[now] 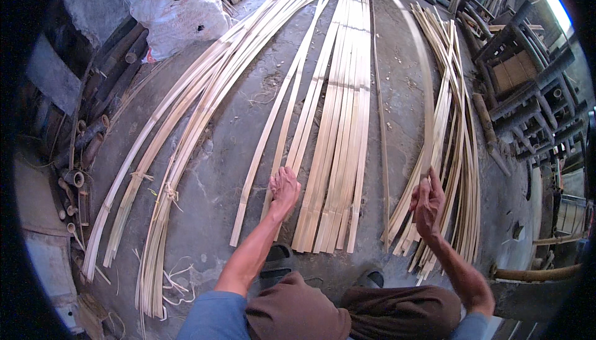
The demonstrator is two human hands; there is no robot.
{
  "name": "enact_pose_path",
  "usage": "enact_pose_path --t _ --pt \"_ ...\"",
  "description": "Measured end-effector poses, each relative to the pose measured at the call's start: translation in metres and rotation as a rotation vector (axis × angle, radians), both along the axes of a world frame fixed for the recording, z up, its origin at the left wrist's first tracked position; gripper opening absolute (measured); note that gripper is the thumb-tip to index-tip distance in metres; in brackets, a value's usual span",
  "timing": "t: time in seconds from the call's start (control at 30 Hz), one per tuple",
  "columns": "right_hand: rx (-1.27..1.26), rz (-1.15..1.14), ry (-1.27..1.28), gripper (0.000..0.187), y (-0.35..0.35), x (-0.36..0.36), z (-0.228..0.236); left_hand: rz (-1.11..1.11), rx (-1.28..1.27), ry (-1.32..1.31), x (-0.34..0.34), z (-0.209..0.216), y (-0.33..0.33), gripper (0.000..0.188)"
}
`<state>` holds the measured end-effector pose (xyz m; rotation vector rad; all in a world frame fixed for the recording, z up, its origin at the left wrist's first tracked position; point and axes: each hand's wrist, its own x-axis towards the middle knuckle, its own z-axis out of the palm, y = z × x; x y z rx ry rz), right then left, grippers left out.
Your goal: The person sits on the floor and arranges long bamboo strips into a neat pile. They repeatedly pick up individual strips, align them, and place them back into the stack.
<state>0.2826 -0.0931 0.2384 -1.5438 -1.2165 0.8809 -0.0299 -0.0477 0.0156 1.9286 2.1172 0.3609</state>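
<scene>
Long pale bamboo strips lie lengthwise on the floor before me, the widest group side by side as a flat row (338,122). My left hand (285,186) is closed on a bamboo strip (293,101) just left of that row, low over the floor. On the right, my right hand (428,206) is raised and pinches another bamboo strip (426,85), which arcs away to the far end and is smeared by motion. Below and beside that hand lies a loose, crossing pile of strips (456,129). A single thin strip (379,104) lies between row and pile.
Tied bundles of strips (162,216) lie on the left. A big white sack (167,4) stands at the far left, near dark bamboo poles (115,60). Dark bamboo frames or chairs (528,85) are stacked on the right. My knees (298,309) are at the lower edge.
</scene>
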Motion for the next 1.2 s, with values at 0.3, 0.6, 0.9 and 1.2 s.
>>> enact_pose_path --t 0.3,0.6,0.9,1.2 --pt "-0.334 0.036 0.139 0.044 0.021 -0.029 -0.075 0.137 -0.113 -0.511 0.008 -0.002 0.005 0.033" --pt "0.119 -0.038 -0.027 0.047 0.006 -0.158 -0.133 0.266 0.295 -0.567 -0.005 0.002 0.023 0.041" --pt "-0.137 -0.040 0.134 0.050 -0.010 -0.234 -0.165 0.180 0.229 -0.549 -0.035 0.003 0.038 0.032" --pt "-0.237 -0.053 0.147 0.053 -0.048 -0.253 -0.210 0.069 0.206 -0.417 -0.039 0.014 0.027 0.036"
